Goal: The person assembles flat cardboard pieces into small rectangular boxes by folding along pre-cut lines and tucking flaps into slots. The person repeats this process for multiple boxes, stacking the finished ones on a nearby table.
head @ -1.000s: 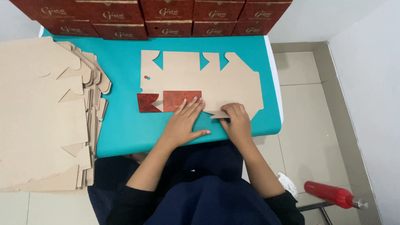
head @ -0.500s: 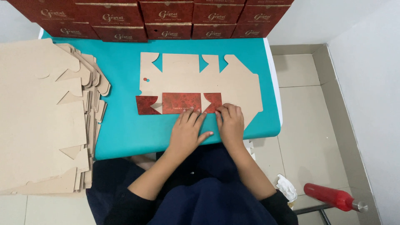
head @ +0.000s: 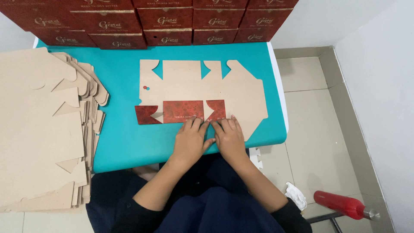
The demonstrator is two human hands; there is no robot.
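Both hands lay flat and unclenched, grasping nothing: the left hand (head: 189, 140) and the right hand (head: 230, 137) pressed side by side, palms down, on the near edge of the flat cardboard box blank (head: 207, 86). Fingertips rested on the folded-over red flaps (head: 183, 111), holding them down against the brown inner face. The blank lay near the tabletop's right edge, toward its near side, on the teal tabletop (head: 120, 142). By judgement, the step in hand was creasing the near flaps; the next move would call for firm pressure run along the fold line without shifting the blank. A stack of unfolded blanks (head: 39, 129) overhung the left edge. Finished red boxes (head: 172, 19) lined the far edge. On the floor stood a red cylinder (head: 340, 205).
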